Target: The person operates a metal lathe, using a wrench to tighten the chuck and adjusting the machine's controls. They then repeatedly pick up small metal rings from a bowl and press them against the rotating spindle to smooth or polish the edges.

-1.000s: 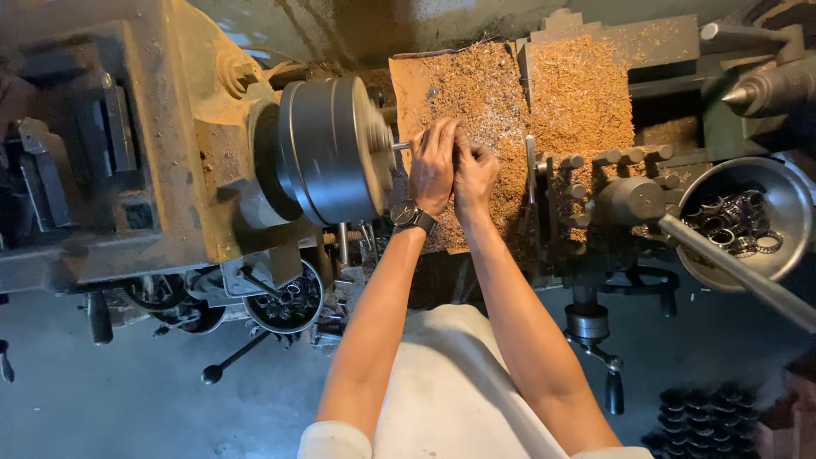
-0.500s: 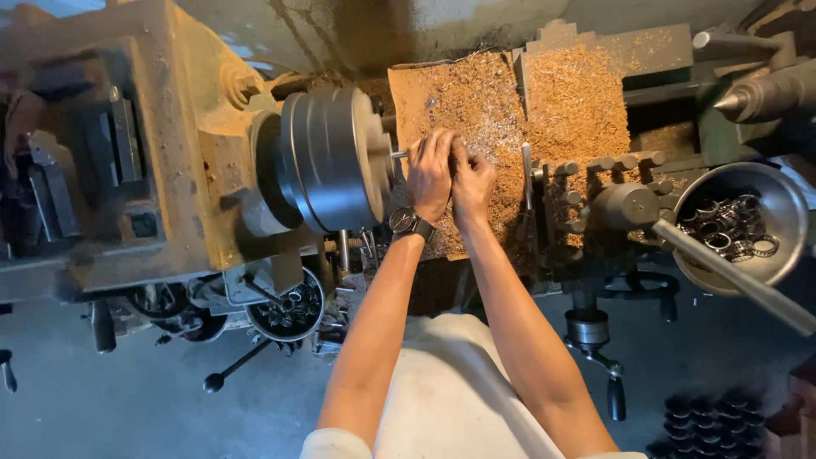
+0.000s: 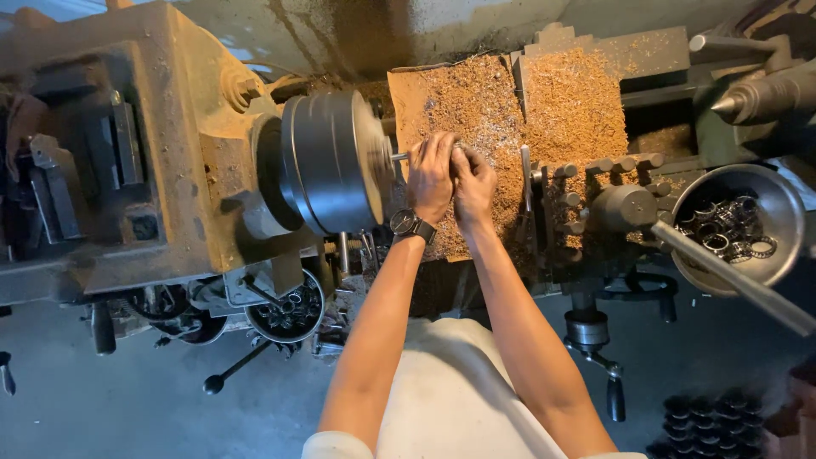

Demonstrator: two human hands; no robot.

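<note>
Little has moved since earlier: both hands stay pressed together just right of the grey round steel lathe chuck. Left hand and right hand are closed around a small metal ring, steadying it over the shavings-covered bed.

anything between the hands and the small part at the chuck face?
Nothing visible. The left hand and right hand are pressed together right at the small part sticking out of the chuck, left fingers already on it. The tool post and bowl of rings sit off to the right, clear.
</note>
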